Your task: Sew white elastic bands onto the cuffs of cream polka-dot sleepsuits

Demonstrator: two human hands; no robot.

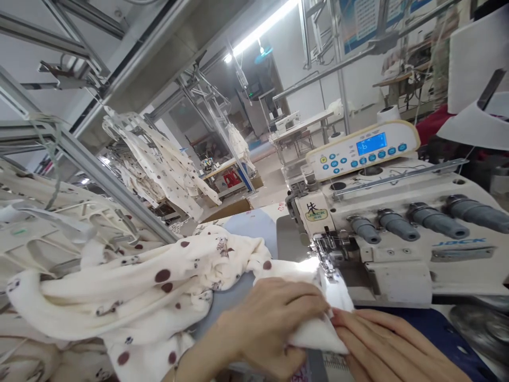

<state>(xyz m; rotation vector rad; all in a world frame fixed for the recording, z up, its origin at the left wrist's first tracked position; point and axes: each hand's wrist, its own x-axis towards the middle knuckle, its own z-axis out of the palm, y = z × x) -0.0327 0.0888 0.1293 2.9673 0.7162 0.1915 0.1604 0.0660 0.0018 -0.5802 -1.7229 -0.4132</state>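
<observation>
One spotted cloth (222,268) — leading ahead to the sewing machine (397,257)
Left hand (272,318) grips it; right hand (392,342) touches its edge, grip unclear.

Spotted cloth (222,257): soft matt fabric, v. wrinkled, over left side of surf. (252,225); surf. itself smooth, low sheen toward far edge. Mach. body (401,270), right side of surf.: looks like painted metal, smooth, semi-gloss. Presser foot (328,265): bare metal, shiny. Tension knobs (437,220): grey plastic, matt. Ctrl panel (345,164): smooth plastic w/ glossy screen (371,144). Measuring strip (336,362), surf.'s near edge: flat; paper or plastic, can't tell. Overhead beam (167,61): metal, dull sheen.
</observation>
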